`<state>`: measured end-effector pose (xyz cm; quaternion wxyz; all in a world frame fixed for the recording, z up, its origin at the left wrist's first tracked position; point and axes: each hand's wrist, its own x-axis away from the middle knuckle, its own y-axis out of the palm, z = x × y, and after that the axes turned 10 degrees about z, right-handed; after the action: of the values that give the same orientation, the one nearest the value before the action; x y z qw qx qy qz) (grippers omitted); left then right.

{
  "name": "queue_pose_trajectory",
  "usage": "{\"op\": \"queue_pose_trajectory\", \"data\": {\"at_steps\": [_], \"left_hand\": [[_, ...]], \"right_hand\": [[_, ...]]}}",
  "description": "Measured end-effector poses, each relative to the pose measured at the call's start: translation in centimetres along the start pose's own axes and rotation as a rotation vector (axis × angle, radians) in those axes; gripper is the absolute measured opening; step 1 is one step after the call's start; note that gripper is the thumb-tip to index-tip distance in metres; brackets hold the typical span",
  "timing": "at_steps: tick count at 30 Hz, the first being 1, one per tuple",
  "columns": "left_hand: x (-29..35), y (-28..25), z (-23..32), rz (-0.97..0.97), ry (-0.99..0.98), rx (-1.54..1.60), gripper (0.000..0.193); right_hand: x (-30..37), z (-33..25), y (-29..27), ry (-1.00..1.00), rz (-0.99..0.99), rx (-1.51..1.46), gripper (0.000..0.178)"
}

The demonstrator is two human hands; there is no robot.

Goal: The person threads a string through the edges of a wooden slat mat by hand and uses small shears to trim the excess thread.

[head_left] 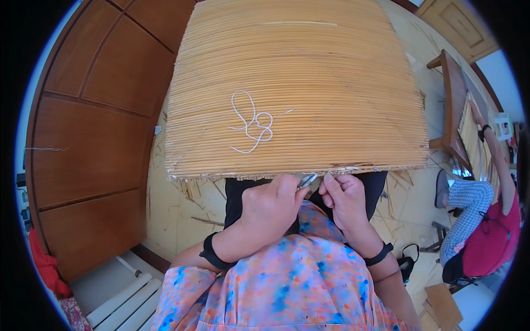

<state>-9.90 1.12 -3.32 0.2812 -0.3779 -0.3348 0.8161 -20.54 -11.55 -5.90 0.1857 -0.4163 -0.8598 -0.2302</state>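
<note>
Splotched pink-and-blue smock (292,276) nearest camera, black wristbands (208,251) on both forearms; just ahead, stalk panel (298,71), slim straw-coloured rods packed side by side and running left to right, near edge over dark trousers (375,190), probably propped on the lap, support mostly hidden; left hand (270,204) curled around small silvery-grey tool (307,181), tip angled up and right at near edge, exact kind too small to tell; right hand (345,193) in narrow pinch just beside tool, at same edge, cannot tell if holding anything between thumb and forefinger.

On panel top, left of centre: white cord (254,129) in loose loops, touched by neither hand; limp, soft, easy to snag, best picked up by a free end.

Handling of panel, judged by look: probably light for its size, stiff along rods, bendier across them; dry, maybe a bit slippery on smooth faces; brittle at frayed near edge; best taken with both hands at opposite sides, palms spread underneath, never by one outer rod.

Around: loose stalks (207,222) on floor; brown cabinet (99,116) at left; at right, co-worker (491,237) in magenta top, arm stretched over second stalk panel (469,129) on bench (454,110).
</note>
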Motion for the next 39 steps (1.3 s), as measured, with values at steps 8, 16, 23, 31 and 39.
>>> {"op": "queue_pose_trajectory", "data": {"at_steps": [8,16,23,31,39], "left_hand": [[-0.14,-0.09,0.03,0.013,0.030,-0.020,0.024],[-0.51,-0.21,0.63,-0.040,0.040,-0.051,0.026],[-0.30,0.11,0.20,-0.022,0.078,-0.093,0.026],[-0.54,0.29,0.54,-0.007,0.088,-0.121,0.026],[-0.89,0.25,0.65,-0.009,0.098,-0.137,0.027]], "right_hand": [[0.03,-0.04,-0.22,0.013,-0.006,0.016,0.024],[0.02,0.39,-0.14,-0.024,0.003,0.080,0.027],[0.24,0.04,-0.03,-0.023,-0.003,0.114,0.030],[0.17,0.50,-0.20,-0.014,-0.038,0.129,0.022],[0.17,0.39,-0.32,0.019,-0.062,0.085,0.022]]}}
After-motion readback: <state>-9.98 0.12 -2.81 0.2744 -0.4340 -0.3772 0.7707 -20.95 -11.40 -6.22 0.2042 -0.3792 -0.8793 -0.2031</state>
